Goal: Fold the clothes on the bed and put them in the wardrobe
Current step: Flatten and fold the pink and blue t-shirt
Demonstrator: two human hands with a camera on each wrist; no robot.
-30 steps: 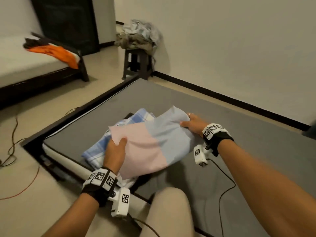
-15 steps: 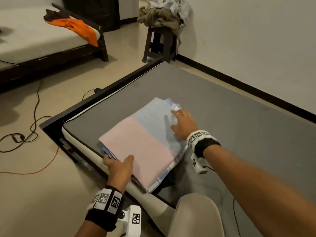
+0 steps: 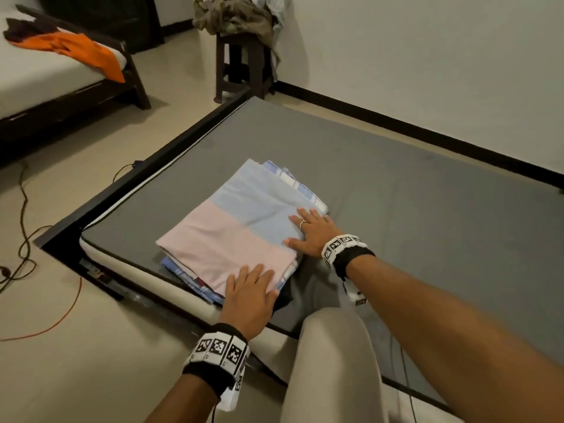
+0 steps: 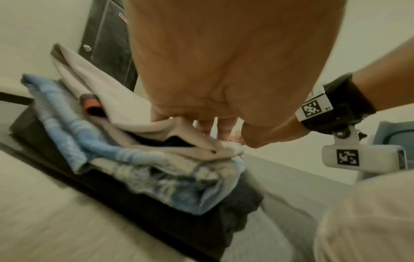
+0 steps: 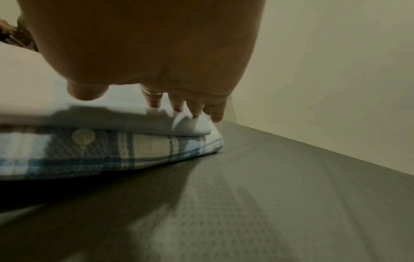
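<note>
A folded pink-and-light-blue garment [image 3: 235, 230] lies on top of a pile of folded clothes, with a blue checked shirt [image 3: 300, 186] under it, near the corner of the grey bed [image 3: 427, 209]. My left hand [image 3: 250, 290] lies flat on the pile's near corner, fingers straight. My right hand [image 3: 308, 228] presses flat on the pile's right edge, fingers spread. In the left wrist view the left hand's fingers [image 4: 215, 127] touch the top cloth [image 4: 125, 106]. In the right wrist view the fingertips [image 5: 197, 109] press the top layer above the checked shirt [image 5: 112, 150].
A dark stool [image 3: 241, 62] heaped with unfolded clothes [image 3: 235, 13] stands by the wall beyond the bed. A second bed [image 3: 45, 74] at the left carries an orange garment [image 3: 79, 50]. Cables [image 3: 24, 239] trail over the floor. My knee [image 3: 332, 361] is at the bed's near edge.
The pink-and-blue garment, held up a second ago, was laid on the pile. Both hands let go of its edges and now rest flat on it.
</note>
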